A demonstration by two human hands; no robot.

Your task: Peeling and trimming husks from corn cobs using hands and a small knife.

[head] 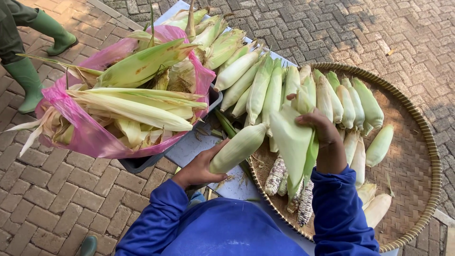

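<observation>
Your left hand (199, 168) is closed around a pale green corn cob in its husk (238, 148), held over the white surface (189, 147) just beside the tray's rim. Your right hand (322, 125) grips a peeled-back husk leaf (291, 142) above the round woven tray (412, 156), where husked cobs (341, 102) lie in a row and speckled bare cobs (277, 175) lie below. A pink plastic bag (90, 137), stuffed with husks, sits in a dark bin (142, 163) to your left. Green boots (28, 76) of another person stand on the brick paving.
</observation>
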